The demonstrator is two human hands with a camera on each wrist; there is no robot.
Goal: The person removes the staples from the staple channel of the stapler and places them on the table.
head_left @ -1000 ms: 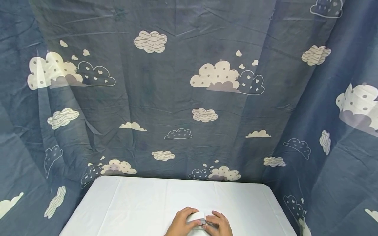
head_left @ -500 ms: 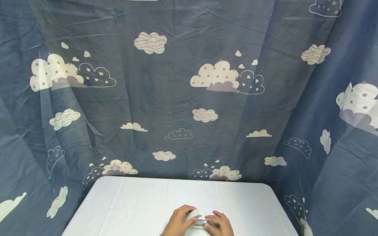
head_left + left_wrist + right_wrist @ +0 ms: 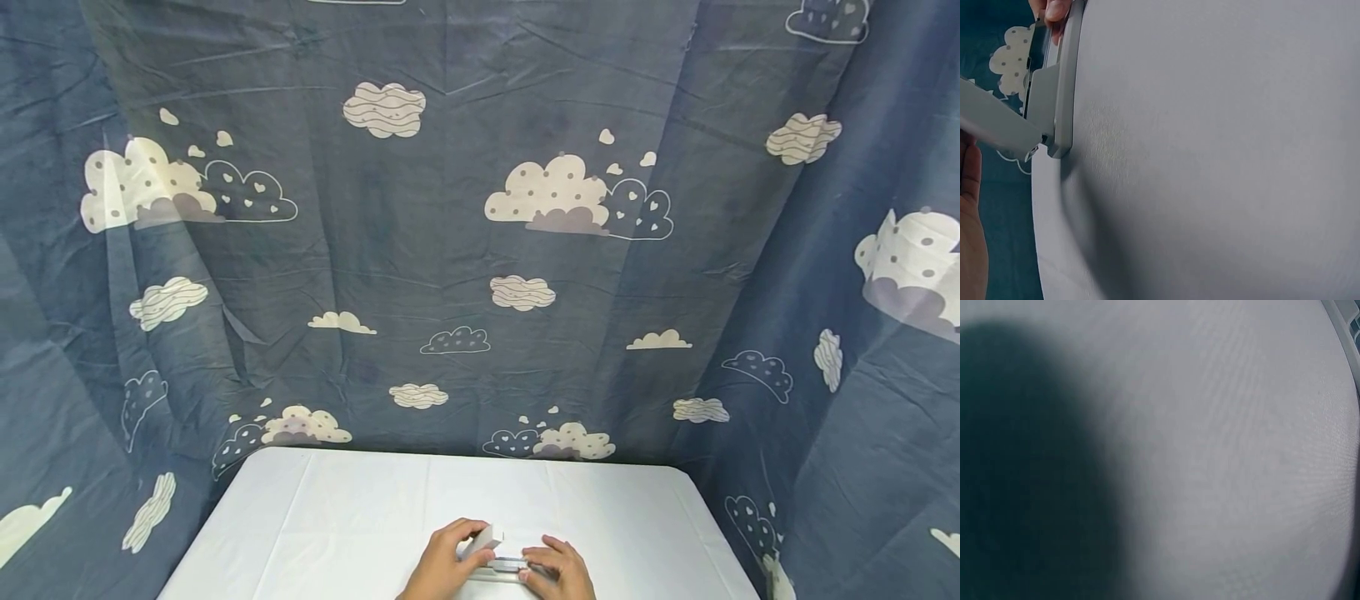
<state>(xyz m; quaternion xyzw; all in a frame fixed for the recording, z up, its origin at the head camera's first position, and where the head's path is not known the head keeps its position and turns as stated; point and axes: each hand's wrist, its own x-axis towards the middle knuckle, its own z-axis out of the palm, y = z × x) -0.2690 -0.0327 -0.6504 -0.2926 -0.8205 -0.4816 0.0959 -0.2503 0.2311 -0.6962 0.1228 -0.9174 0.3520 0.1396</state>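
Note:
A white and grey stapler point(image 3: 495, 575) lies on the table in front of me, its hinged top raised at a slant from the base. My left hand point(image 3: 441, 562) grips the raised top between thumb and fingers. At the other end, my right hand point(image 3: 561, 573) holds the stapler's base and metal channel with bent fingers. In the left wrist view the stapler's top point(image 3: 994, 119) tilts away from the base near the hinge, and fingertips of the right hand point(image 3: 1054, 9) touch the far end. The right wrist view shows neither the stapler nor the hand clearly.
A white cloth covers the table point(image 3: 360, 517). Dark blue curtains point(image 3: 405, 258) with cloud prints stand behind it and at both sides. In the right wrist view, a pale edge with openings point(image 3: 1344, 325) shows at the upper right corner, and a dark blur fills the left.
My left hand has moved left and swung the stapler's top up from the base, exposing the metal channel. The right hand has stayed nearly still at the other end.

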